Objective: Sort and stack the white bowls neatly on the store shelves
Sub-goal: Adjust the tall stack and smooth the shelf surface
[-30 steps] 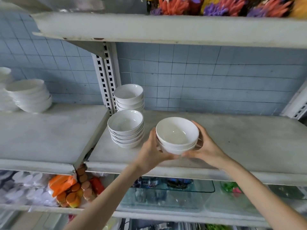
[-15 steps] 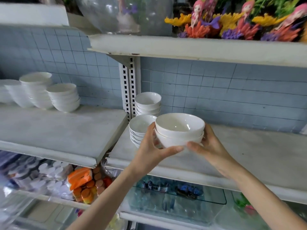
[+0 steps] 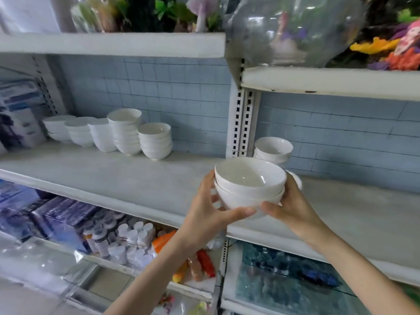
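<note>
A small stack of two white bowls is held in the air in front of the middle shelf. My left hand grips its left side and underside, thumb curled under. My right hand grips the right side. Behind them a short stack of white bowls stands on the right shelf by the upright post; another stack is mostly hidden behind the held bowls. On the left shelf several stacks of white bowls stand in a row against the tiled wall.
A perforated metal upright divides the two shelf bays. The upper shelf holds a glass bowl and coloured ornaments. Below are small bottles, orange packets and a glass panel. Boxes stand at the far left.
Both hands have lifted the held bowls off the right shelf and carried them leftward. The view has swung left, bringing the row of stacks on the left shelf into sight.
</note>
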`<move>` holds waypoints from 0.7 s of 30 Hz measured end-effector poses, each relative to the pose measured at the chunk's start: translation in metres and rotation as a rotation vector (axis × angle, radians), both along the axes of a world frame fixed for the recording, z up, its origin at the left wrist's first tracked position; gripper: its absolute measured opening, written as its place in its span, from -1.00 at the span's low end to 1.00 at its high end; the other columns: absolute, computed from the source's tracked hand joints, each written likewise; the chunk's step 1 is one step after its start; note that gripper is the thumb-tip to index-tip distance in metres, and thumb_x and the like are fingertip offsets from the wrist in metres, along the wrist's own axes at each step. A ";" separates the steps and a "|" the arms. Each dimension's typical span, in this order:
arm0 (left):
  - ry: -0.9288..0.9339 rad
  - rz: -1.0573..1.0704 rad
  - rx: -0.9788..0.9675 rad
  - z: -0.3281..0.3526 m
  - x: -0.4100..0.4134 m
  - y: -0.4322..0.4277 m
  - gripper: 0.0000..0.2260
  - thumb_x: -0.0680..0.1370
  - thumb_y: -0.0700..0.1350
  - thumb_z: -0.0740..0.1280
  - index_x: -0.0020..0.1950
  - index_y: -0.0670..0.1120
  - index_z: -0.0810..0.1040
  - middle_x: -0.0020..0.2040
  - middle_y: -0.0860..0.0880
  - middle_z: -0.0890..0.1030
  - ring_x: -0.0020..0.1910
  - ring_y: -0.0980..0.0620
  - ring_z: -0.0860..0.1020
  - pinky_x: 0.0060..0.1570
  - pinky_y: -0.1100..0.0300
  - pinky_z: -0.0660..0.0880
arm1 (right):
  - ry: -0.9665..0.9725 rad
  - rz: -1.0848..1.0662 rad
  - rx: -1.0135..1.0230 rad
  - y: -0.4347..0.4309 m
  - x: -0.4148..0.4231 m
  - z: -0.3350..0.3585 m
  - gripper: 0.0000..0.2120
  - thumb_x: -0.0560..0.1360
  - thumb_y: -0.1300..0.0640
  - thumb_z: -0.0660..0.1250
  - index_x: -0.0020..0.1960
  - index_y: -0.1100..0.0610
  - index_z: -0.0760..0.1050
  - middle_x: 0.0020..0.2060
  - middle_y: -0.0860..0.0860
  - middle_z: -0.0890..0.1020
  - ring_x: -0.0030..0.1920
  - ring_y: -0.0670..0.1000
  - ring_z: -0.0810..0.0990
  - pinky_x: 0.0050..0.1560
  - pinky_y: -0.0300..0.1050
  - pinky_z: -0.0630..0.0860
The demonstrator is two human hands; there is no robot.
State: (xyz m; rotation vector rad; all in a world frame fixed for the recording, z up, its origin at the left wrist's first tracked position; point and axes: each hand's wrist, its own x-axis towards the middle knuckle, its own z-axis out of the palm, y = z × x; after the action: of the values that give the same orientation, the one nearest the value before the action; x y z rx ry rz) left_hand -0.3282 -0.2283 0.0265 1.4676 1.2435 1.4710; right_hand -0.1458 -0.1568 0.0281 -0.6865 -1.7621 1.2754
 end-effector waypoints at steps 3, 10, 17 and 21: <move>0.011 0.008 -0.009 0.000 -0.042 -0.011 -0.27 0.22 0.03 0.56 0.28 0.25 0.27 0.22 0.19 0.45 0.07 0.31 0.54 -0.10 0.35 0.54 | 0.004 0.000 -0.006 -0.010 -0.043 -0.005 -0.04 0.07 -0.33 0.54 0.34 -0.10 0.23 0.27 -0.12 0.46 0.24 -0.16 0.48 0.05 -0.29 0.50; -0.026 0.070 -0.041 -0.003 -0.123 -0.035 -0.20 0.18 -0.02 0.55 0.34 0.15 0.26 0.22 0.16 0.45 0.05 0.32 0.55 -0.13 0.34 0.54 | 0.002 0.026 -0.027 -0.025 -0.129 -0.017 -0.11 0.08 -0.34 0.54 0.31 -0.19 0.26 0.22 -0.22 0.49 0.27 -0.15 0.46 0.20 -0.13 0.49; -0.061 0.145 -0.054 -0.007 -0.182 -0.018 -0.18 0.16 0.00 0.59 0.33 0.14 0.29 0.23 0.21 0.44 0.04 0.36 0.54 -0.07 0.37 0.53 | -0.009 0.044 -0.027 -0.001 -0.191 -0.019 -0.05 0.04 -0.35 0.54 0.34 -0.16 0.26 0.17 -0.29 0.51 0.21 -0.19 0.50 0.14 -0.18 0.51; -0.095 0.180 -0.046 -0.006 -0.206 0.012 -0.25 0.16 -0.09 0.55 0.29 0.04 0.32 0.22 0.19 0.45 0.07 0.30 0.53 -0.13 0.45 0.49 | 0.029 0.038 -0.022 0.027 -0.220 -0.012 -0.04 -0.03 -0.34 0.57 0.28 -0.12 0.31 0.10 -0.33 0.55 0.10 -0.26 0.55 -0.08 -0.35 0.52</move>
State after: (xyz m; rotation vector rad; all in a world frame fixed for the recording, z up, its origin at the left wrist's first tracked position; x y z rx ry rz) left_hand -0.5347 -0.2160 0.0207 1.2673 1.3704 1.5993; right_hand -0.3663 -0.1298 0.0164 -0.6468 -1.7468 1.3261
